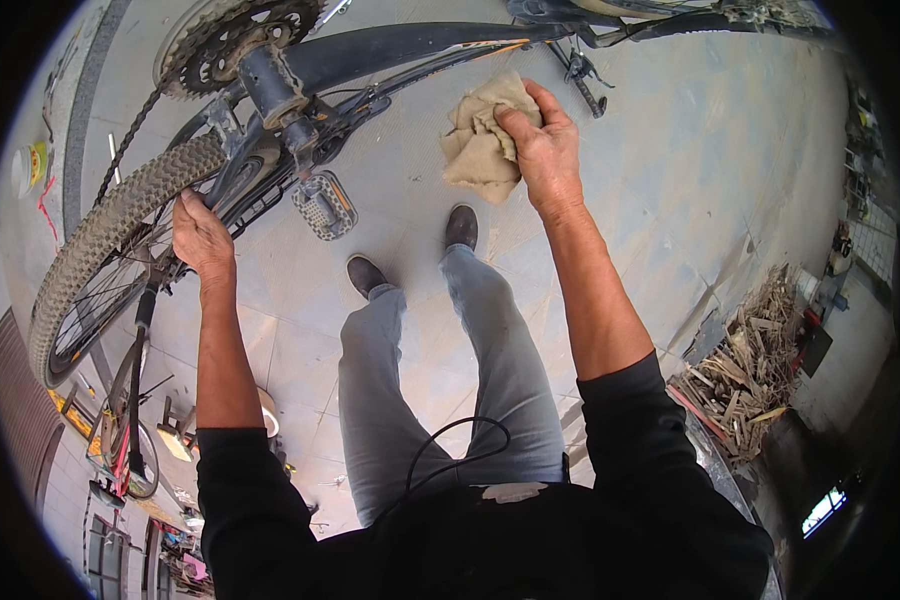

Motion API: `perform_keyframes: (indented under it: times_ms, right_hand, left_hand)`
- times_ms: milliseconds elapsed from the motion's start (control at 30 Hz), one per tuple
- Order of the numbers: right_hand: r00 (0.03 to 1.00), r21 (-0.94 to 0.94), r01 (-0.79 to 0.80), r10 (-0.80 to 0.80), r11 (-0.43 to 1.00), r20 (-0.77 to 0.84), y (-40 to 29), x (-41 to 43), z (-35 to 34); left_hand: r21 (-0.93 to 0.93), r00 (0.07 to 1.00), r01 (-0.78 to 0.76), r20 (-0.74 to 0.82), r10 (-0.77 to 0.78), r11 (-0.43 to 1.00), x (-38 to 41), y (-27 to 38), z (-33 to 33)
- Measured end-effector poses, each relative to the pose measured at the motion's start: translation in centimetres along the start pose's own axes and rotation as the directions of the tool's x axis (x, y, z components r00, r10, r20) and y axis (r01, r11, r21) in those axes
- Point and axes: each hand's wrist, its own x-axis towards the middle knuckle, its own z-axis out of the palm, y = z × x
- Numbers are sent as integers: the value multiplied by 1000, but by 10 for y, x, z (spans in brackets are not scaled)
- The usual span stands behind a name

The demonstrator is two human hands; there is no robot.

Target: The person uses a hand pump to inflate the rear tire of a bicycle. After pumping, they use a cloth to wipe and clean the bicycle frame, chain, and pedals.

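A dirty bicycle stands in front of me with its bottom bracket shell (270, 84) uppermost. My left hand (201, 234) grips a rear stay of the bicycle frame (241, 169), close beside the knobbly rear tyre (127, 202); its fingertips are partly hidden behind the tube. In my right hand (551, 150) is a crumpled beige cloth (487, 142), pinched between thumb and fingers, apart from the frame. The cloth hangs over the floor below the dark down tube (412, 45). A pedal (325, 206) sticks out between my hands. Dust covers the chainring (232, 52) and the tyre.
At the far left stands a tub with a yellow label (30, 169). A handlebar grip (592, 101) reaches down near the floor past the cloth. Wood scraps (750, 360) are heaped at right. Another bicycle (131, 442) is at lower left. A black cable (457, 427) loops over my lap.
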Motion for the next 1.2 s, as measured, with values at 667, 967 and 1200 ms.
perform_keyframes:
  times_ms: [667,967,1200]
  right_hand:
    - [770,-512,629,-557,585,311,18,153,86]
    - [719,-491,673,-645,553,259,32,151,87]
    - [807,-525,582,-521,621,278,36,171,72]
  left_hand:
    - [40,999,2,-49,0,999,0,-33,10]
    - [108,999,26,-36,-22,994,1,-19,3]
    - [133,995,-18,-97,31,991,-3,-9,4]
